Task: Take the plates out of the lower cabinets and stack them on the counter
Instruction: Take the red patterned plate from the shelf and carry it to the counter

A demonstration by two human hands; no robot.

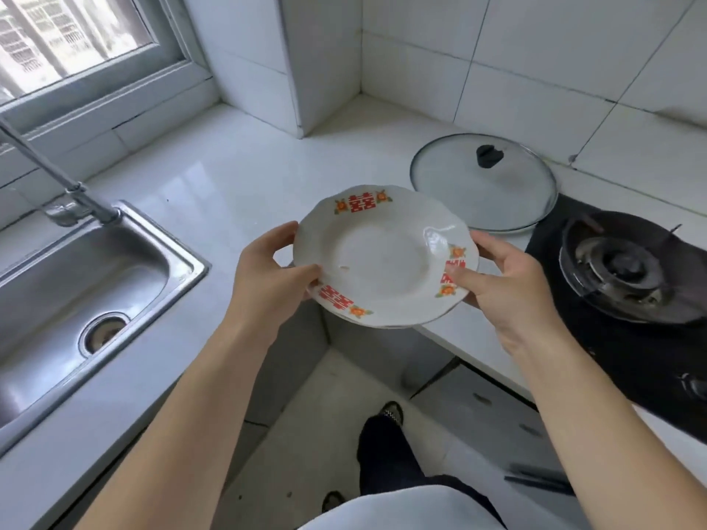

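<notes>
A white plate [382, 258] with red and orange rim patterns is held level over the inner corner of the white counter [237, 177]. A second rim shows just under its near edge, so it looks like a small stack of plates. My left hand [267, 273] grips the left rim, thumb on top. My right hand [509, 285] grips the right rim, thumb over a red pattern. The plates hover at the counter's front edge, not resting on it.
A steel sink [76, 285] with a tap [57, 174] lies to the left. A glass pan lid [484, 181] lies on the counter behind the plate. A black gas hob [627, 277] is at the right. Cabinet fronts and floor show below.
</notes>
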